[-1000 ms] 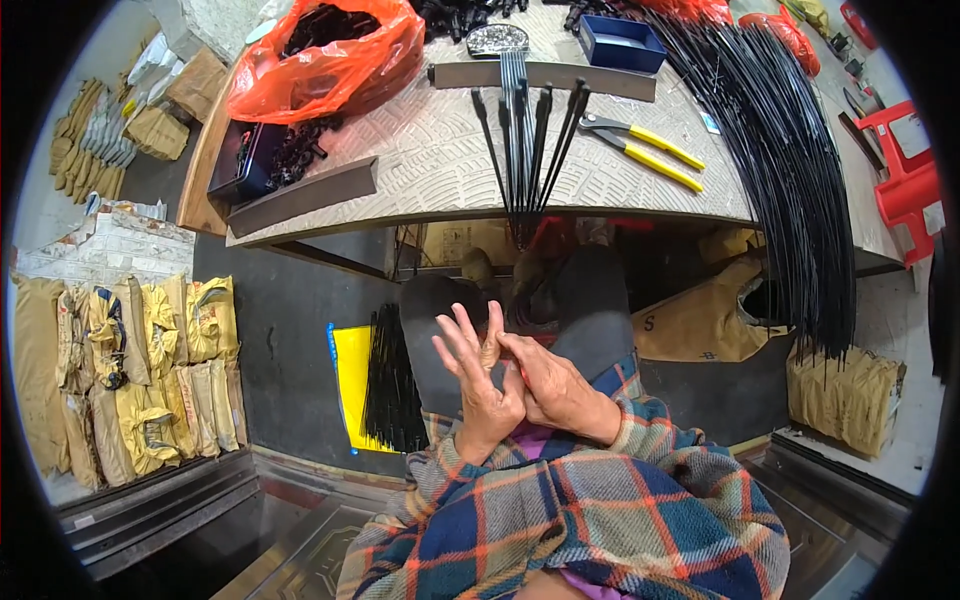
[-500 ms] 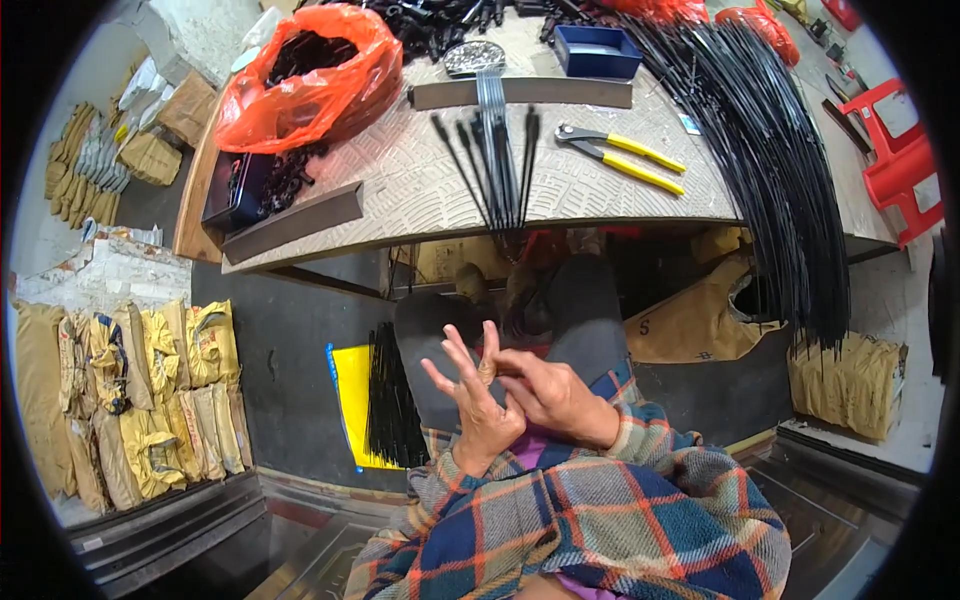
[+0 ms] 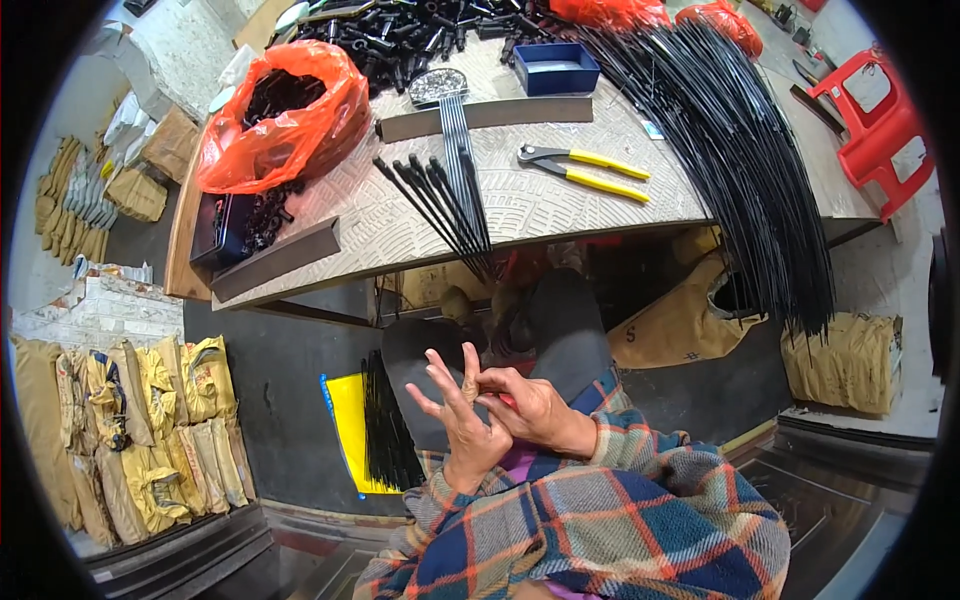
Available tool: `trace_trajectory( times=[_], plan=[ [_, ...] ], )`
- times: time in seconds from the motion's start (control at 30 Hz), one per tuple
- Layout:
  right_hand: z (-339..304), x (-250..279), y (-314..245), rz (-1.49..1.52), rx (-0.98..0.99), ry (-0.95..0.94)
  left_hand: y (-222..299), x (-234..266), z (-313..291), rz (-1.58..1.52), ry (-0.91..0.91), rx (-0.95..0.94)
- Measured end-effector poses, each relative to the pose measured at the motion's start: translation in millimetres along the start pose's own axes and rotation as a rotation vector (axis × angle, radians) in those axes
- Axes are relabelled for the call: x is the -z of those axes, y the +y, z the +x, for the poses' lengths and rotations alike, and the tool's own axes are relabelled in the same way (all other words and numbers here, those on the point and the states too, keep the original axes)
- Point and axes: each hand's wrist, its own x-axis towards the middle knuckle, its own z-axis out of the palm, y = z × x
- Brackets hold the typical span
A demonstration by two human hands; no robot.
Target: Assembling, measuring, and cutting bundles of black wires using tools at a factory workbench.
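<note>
Over my lap, my left hand [image 3: 459, 417] is raised with its fingers spread. My right hand [image 3: 532, 408] is bent closed against it, thumb and fingertips pinched at the left index finger. A small red patch shows by the right fingers; I cannot make out what it is. Ahead on the table, thin black rods [image 3: 432, 205] jut over the front edge beside a row of grey rods [image 3: 455, 130] that crosses a brown metal angle bar [image 3: 520, 112]. To their right lie yellow-handled pincers [image 3: 590, 172], apart from both hands.
A red plastic bag [image 3: 290, 120] of black parts stands at the table's left, near another angle bar [image 3: 280, 262]. A blue tray [image 3: 556, 68] sits further back. Long black rods [image 3: 740, 160] hang off the right side. A red stool [image 3: 875, 130] stands far right.
The view has shifted, so the table sits lower and further left in it. My hands stay together over my lap, and a red patch now shows by the right fingers.
</note>
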Motion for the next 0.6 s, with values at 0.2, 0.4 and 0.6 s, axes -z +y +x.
trace_trajectory(
  times=[0.2, 0.4, 0.6],
  plan=[
    [4.1, -1.0, -3.5, -0.01, 0.024, 0.056, 1.7, 2.4, 2.5, 0.026, 0.0, -0.017],
    [4.0, -2.4, -2.2, -0.012, 0.006, 0.078, 0.2, 0.2, 3.1, -0.011, -0.001, -0.004],
    [-0.6, -2.5, 1.9, 0.02, -0.021, 0.019, 0.4, 0.7, 1.6, -0.001, -0.001, -0.001]
  ],
)
